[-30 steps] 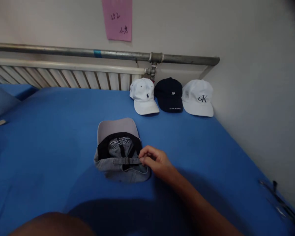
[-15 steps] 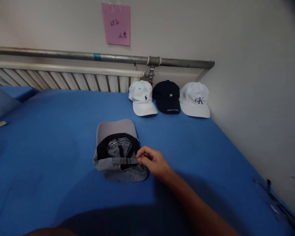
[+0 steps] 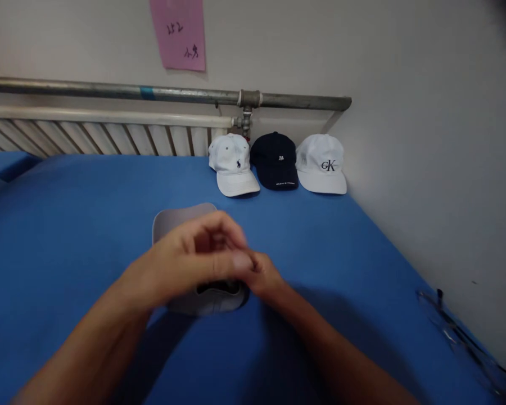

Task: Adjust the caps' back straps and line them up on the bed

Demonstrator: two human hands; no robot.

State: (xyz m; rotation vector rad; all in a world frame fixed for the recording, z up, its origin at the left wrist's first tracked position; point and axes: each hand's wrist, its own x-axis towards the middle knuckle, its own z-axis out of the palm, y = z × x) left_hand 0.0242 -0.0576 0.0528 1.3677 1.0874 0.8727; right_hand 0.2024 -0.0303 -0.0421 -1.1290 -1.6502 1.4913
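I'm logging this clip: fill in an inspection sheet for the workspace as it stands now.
Surface: blue covering, partly shadowed by the arms.
Job's things: grey cap, mostly hidden behind the hands, brim pointing toward the radiator.
Clutter: white cap with rider logo, dark cap and white cap with large letters in a row at the back; thin dark item at right, too blurred to identify.
Hands: left hand and right hand meet over the grey cap; fingertip grip unclear.
Cables: nothing seen for certain.
Surroundings: wall, pink note, metal pipe.
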